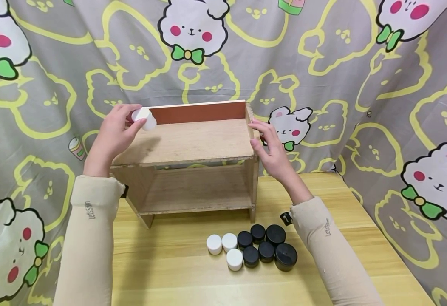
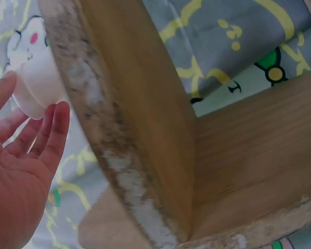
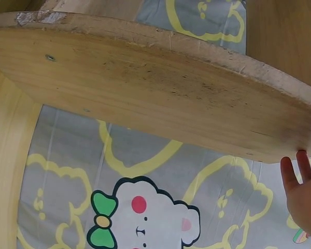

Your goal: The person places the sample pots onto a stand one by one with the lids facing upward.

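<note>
My left hand (image 1: 115,132) pinches a small white lidded jar (image 1: 145,118), tilted, over the left end of a wooden shelf's top board (image 1: 193,140). The left wrist view has the same jar (image 2: 40,85) between thumb and fingers, beside the shelf's rough-edged side panel (image 2: 114,124). At the shelf's right side, my right hand (image 1: 272,152) rests its fingers against the upper edge. In the right wrist view, the right hand's fingertips (image 3: 302,158) meet the outer face of that side panel (image 3: 160,88).
In front of the shelf, three white jars (image 1: 234,259) stand grouped with several black jars (image 1: 251,256) of two sizes on the wooden table (image 1: 170,276). The shelf has a lower board (image 1: 200,191). A cartoon-patterned curtain (image 1: 223,72) hangs behind and at both sides.
</note>
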`<control>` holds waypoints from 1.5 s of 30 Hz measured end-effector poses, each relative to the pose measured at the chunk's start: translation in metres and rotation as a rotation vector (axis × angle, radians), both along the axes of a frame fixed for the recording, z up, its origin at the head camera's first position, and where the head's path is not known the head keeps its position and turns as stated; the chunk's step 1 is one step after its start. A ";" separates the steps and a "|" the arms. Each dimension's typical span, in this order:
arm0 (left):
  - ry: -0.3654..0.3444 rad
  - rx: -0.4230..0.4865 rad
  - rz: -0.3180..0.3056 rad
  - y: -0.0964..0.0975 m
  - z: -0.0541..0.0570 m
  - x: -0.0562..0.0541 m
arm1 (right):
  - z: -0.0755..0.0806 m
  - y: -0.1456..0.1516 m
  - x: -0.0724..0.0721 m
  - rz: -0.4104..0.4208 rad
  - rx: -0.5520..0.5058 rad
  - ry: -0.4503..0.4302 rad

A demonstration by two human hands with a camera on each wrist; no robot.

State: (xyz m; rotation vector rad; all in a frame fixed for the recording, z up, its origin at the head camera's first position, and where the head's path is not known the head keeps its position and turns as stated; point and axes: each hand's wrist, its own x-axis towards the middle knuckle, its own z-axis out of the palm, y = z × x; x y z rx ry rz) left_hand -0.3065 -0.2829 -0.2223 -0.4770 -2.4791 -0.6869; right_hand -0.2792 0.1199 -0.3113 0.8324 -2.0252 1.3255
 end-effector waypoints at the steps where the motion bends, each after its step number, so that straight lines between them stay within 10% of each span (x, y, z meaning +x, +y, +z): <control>1: -0.004 -0.003 0.009 -0.001 0.000 -0.002 | 0.000 0.000 0.001 0.000 -0.001 -0.001; 45: -0.085 0.044 0.121 -0.010 -0.034 -0.044 | -0.023 0.004 -0.028 -0.004 -0.006 0.021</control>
